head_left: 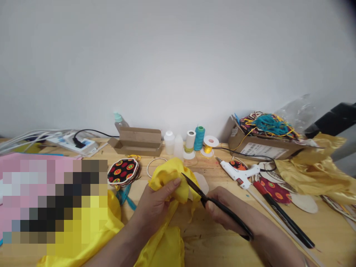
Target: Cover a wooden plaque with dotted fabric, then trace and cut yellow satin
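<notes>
Bunched yellow fabric is gripped in my left hand, thumb pressed on top of it. More of the yellow cloth hangs below that hand onto the table. My right hand is wrapped round black-handled scissors. The blades point up and left, their tip against the bunched fabric near my left thumb. Whether the blades are apart cannot be made out. Another yellow cloth piece lies to the left, partly covered by a pixelated patch.
A white glue gun and a red-black tool lie at right, by a full cardboard box. Thread spools, white bottles and an open carton line the wall. Patterned pieces lie left; gold cloth right.
</notes>
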The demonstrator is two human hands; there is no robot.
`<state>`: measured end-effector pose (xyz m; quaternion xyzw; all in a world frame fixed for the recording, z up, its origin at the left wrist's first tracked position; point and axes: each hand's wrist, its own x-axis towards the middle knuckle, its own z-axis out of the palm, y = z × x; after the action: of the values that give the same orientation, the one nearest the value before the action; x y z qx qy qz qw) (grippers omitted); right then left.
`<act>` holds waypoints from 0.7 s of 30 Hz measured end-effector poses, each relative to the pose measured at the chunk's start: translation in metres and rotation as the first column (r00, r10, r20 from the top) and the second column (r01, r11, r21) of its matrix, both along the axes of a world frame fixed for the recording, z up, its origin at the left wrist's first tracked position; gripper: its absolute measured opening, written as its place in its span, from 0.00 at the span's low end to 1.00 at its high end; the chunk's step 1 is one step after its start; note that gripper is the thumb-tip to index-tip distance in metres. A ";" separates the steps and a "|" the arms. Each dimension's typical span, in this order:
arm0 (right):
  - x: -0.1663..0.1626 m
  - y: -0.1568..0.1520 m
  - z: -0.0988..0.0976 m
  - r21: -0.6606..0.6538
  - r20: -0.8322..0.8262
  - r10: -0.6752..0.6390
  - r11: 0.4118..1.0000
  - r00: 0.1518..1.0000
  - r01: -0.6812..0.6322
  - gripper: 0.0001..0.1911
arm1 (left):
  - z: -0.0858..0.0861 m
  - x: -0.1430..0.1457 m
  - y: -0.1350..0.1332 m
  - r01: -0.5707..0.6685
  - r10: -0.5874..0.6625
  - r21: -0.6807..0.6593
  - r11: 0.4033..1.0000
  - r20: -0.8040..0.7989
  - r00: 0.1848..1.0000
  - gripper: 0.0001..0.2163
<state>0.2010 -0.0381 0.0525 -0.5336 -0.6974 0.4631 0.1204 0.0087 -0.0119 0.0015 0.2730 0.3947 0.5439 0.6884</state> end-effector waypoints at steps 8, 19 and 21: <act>-0.001 -0.001 0.002 0.029 0.004 0.006 1.000 1.000 -0.006 0.20 | -0.002 0.000 0.000 0.039 -0.039 0.014 0.999 0.009 0.999 0.10; -0.001 0.002 -0.004 0.042 -0.035 0.011 0.999 0.999 -0.010 0.23 | -0.003 0.000 -0.001 0.066 -0.066 0.007 0.998 0.012 0.998 0.09; -0.001 0.002 -0.004 0.045 -0.048 0.015 0.999 0.999 -0.012 0.23 | -0.004 0.000 -0.001 0.063 -0.063 0.002 0.998 0.008 0.998 0.09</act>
<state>0.2001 -0.0365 0.0489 -0.5149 -0.7080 0.4609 0.1458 0.0085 -0.0131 -0.0025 0.2836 0.3825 0.5234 0.7066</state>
